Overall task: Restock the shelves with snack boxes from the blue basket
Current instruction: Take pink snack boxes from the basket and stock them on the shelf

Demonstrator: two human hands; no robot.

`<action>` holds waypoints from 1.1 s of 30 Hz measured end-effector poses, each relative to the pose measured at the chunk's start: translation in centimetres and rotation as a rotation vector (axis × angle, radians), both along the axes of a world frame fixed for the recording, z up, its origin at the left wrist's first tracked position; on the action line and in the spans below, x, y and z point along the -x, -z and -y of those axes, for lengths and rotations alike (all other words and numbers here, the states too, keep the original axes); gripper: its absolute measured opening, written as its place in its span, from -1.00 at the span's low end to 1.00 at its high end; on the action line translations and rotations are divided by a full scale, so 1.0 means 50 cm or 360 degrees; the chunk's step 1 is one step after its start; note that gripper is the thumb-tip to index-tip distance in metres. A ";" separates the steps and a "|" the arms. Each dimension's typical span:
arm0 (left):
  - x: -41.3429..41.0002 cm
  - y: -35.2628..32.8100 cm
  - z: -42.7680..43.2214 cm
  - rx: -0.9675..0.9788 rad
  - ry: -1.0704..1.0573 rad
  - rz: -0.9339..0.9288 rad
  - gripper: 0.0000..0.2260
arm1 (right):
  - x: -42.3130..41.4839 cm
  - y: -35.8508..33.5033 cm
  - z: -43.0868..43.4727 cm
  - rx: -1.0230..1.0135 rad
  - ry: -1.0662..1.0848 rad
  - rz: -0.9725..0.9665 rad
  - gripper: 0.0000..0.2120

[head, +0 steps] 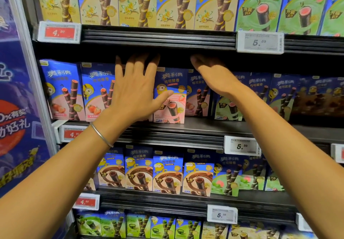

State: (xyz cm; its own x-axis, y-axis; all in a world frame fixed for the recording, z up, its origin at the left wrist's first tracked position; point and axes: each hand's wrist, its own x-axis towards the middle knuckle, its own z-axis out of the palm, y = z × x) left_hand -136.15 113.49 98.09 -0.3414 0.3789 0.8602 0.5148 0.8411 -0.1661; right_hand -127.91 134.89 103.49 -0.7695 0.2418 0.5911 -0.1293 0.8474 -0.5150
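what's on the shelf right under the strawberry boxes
A row of chocolate boxes, then green boxes to their right. The left forearm covers most of the row's left end, so what stands there cannot be made out.

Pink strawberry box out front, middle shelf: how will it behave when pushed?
The pink strawberry box stands tall on a narrow base, so likely tips if pushed high. Printed carton: probably stiff, light, crushable. Should slide on the smooth shelf.

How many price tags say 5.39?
3: the top 5.39 tag, the middle 5.39 tag and the bottom 5.39 tag, each on a shelf edge right of centre. Cut-off tags at the far right cannot be read.
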 end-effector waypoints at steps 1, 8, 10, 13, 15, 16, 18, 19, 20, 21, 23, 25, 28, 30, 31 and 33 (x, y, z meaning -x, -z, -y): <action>0.003 0.000 0.005 -0.0024 0.0017 -0.0011 -0.27 | -0.007 0.010 0.009 0.0001 -0.0036 -0.0111 -0.64; 0.023 0.011 0.035 -0.0077 0.0044 -0.0009 -0.37 | -0.019 0.156 0.069 0.0701 -0.0145 -0.0152 -0.73; 0.026 0.009 0.035 -0.0066 0.0035 0.0030 -0.39 | -0.009 0.172 0.079 0.0751 -0.0169 0.0112 -0.73; 0.028 0.006 0.034 -0.0044 0.0025 0.0027 -0.47 | 0.000 0.177 0.089 0.0607 -0.0181 0.0221 -0.77; 0.029 0.006 0.037 -0.0010 -0.0005 0.0009 -0.50 | 0.000 0.177 0.094 0.0517 -0.0185 0.0195 -0.77; 0.030 0.006 0.039 0.0003 -0.0013 -0.0005 -0.51 | 0.000 0.178 0.096 0.0483 -0.0176 0.0186 -0.76; 0.032 0.008 0.043 0.0011 -0.0002 -0.0024 -0.53 | -0.001 0.179 0.097 0.0432 -0.0156 0.0172 -0.75; 0.033 0.008 0.045 0.0010 0.0008 -0.0032 -0.54 | -0.001 0.180 0.097 0.0418 -0.0148 0.0165 -0.75; 0.034 0.008 0.047 0.0009 0.0016 -0.0041 -0.54 | -0.001 0.180 0.097 0.0411 -0.0147 0.0159 -0.75; 0.036 0.007 0.048 0.0009 0.0021 -0.0045 -0.55 | -0.002 0.181 0.096 0.0412 -0.0149 0.0155 -0.76; 0.038 0.006 0.050 0.0006 0.0022 -0.0033 -0.55 | -0.003 0.181 0.095 0.0413 -0.0163 0.0151 -0.76; 0.042 0.005 0.052 -0.0001 0.0028 -0.0034 -0.57 | -0.005 0.182 0.093 0.0406 -0.0182 0.0150 -0.75; 0.048 0.005 0.057 -0.0007 0.0075 -0.0062 -0.61 | -0.007 0.183 0.091 0.0426 -0.0196 0.0161 -0.75; 0.051 0.004 0.061 -0.0016 0.0115 -0.0071 -0.63 | -0.010 0.185 0.090 0.0467 -0.0204 0.0168 -0.74; 0.053 0.003 0.062 -0.0023 0.0137 -0.0076 -0.65 | -0.011 0.186 0.089 0.0483 -0.0210 0.0169 -0.73; 0.055 0.000 0.065 -0.0039 0.0180 -0.0085 -0.66 | -0.013 0.186 0.089 0.0481 -0.0216 0.0165 -0.71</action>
